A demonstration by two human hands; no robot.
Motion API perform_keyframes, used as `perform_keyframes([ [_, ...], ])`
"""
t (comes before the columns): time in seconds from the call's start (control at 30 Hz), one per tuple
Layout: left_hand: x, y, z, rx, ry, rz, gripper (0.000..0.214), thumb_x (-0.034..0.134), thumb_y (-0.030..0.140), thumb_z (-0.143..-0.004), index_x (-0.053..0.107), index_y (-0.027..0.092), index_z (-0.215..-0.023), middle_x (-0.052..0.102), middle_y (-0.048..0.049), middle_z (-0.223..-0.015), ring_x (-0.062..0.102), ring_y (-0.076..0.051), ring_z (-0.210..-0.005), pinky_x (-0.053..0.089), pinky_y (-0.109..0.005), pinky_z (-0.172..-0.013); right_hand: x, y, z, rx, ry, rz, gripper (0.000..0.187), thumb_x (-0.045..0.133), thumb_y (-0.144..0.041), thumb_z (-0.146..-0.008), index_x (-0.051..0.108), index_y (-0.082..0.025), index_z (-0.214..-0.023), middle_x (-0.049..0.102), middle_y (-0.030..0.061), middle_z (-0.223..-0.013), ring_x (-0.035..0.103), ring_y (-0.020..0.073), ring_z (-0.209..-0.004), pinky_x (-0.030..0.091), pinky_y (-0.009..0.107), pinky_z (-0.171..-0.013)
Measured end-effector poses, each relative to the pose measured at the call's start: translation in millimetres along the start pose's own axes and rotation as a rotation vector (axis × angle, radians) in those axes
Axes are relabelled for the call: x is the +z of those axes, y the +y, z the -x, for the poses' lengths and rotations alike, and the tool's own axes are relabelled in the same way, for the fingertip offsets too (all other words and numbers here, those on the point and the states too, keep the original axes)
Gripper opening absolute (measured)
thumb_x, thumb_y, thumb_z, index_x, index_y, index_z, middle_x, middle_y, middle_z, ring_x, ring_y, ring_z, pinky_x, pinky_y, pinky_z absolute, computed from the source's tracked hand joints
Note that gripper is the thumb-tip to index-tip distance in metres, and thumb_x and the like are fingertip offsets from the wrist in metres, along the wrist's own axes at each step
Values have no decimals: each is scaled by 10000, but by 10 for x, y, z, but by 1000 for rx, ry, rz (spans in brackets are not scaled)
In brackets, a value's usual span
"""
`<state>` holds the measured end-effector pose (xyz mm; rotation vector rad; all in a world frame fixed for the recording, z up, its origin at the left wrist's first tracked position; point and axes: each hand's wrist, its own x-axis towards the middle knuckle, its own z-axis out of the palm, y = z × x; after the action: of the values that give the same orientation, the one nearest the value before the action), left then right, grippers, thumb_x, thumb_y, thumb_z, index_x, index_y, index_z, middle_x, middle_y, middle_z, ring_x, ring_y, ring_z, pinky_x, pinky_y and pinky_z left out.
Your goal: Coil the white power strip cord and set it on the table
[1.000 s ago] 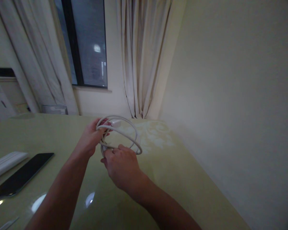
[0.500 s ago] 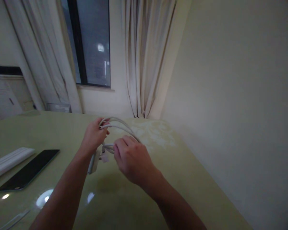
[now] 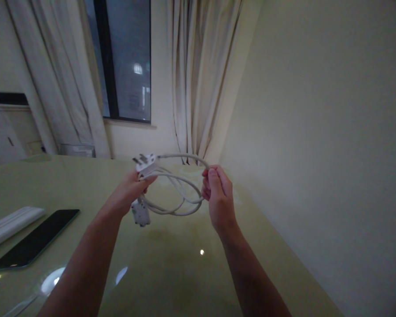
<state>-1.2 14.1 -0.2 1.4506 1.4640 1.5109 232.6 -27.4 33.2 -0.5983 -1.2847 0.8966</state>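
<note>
A white power cord (image 3: 171, 213) hangs in loose loops between my two hands above the table. My left hand (image 3: 132, 187) is closed around the gathered loops at their left side. Over that hand rises a white plug (image 3: 147, 164) with metal prongs pointing left. Below it dangles a second white block (image 3: 141, 213), which looks like a plug or adapter. My right hand (image 3: 218, 191) pinches the cord's right side between thumb and fingers, where the strand from the upper plug arrives.
On the green glossy table (image 3: 171, 273), a black phone-like slab (image 3: 36, 237) and a long white bar (image 3: 13, 224) lie at left. A thin white cable (image 3: 21, 306) sits at lower left. Behind are curtains (image 3: 198, 79), a window (image 3: 128, 61) and a wall (image 3: 317, 132) at right.
My right hand has moved right and turned, now pinching the cord at the loops' right end. The pronged plug has come into view above my left hand, and the loops are spread wider.
</note>
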Motion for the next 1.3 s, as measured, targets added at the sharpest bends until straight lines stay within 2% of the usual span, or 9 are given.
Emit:
perform_keyframes([
  [0.13,-23,97,43,29,-139,106,409,877,511,-662,726,169,-828,584,13,-677,483,-133,-615,378,-230,-540,-81,-72,-118,0,170,-280,394,695,-477,-918,434,-238,-745,262,-120,-580,151,76,-474,143,207,-402],
  [0.23,-26,127,55,-10,-208,225,488,939,482,-622,784,156,-951,680,-34,-830,555,-138,-702,427,-214,-584,-144,-163,-153,2,195,-401,490,753,-448,-876,339,-249,-704,208,-138,-537,85,71,-455,117,204,-375],
  [0.3,9,137,69,-39,-221,311,543,957,491,-615,797,155,-1011,679,-34,-820,560,-126,-688,432,-198,-569,-183,-190,-160,-1,204,-452,522,770,-421,-868,311,-250,-684,190,-145,-506,61,67,-443,108,205,-364],
  [0.4,118,177,109,-40,-162,415,557,956,526,-630,793,157,-1014,618,4,-727,516,-88,-596,398,-165,-495,-220,-178,-163,-30,223,-487,548,765,-410,-885,295,-248,-654,184,-147,-480,48,62,-431,112,206,-360],
  [0.6,281,359,235,-25,-88,575,608,962,487,-647,744,208,-1142,694,-21,-998,584,-73,-574,455,-168,-442,-186,-133,-150,-112,212,-499,579,656,-469,-977,268,-242,-611,162,-132,-473,50,63,-415,124,207,-361],
  [0.77,311,450,338,124,-70,559,447,850,454,-825,739,233,-1198,696,-33,-1108,569,-48,-609,464,-144,-487,-113,-79,-130,-199,197,-506,590,658,-417,-964,260,-234,-568,150,-121,-471,65,59,-411,120,214,-371],
  [0.97,392,480,394,228,42,476,398,714,486,-942,725,226,-1245,719,-29,-960,469,-58,-541,395,-156,-426,-12,41,-77,-221,196,-455,626,654,-446,-964,233,-238,-551,148,-115,-474,85,56,-410,121,228,-383],
  [1.17,407,559,417,198,103,540,401,749,449,-903,705,203,-1217,724,-15,-863,452,-61,-483,355,-167,-382,48,52,-33,-276,314,-355,629,626,-483,-980,221,-235,-568,163,-105,-492,119,66,-426,139,244,-410],
  [1.3,392,568,369,172,201,608,413,760,393,-873,700,215,-1240,715,-4,-849,433,-55,-466,326,-165,-366,-57,-12,-121,-203,328,-384,562,681,-505,-942,322,-232,-607,257,-101,-532,188,70,-438,176,231,-400],
])
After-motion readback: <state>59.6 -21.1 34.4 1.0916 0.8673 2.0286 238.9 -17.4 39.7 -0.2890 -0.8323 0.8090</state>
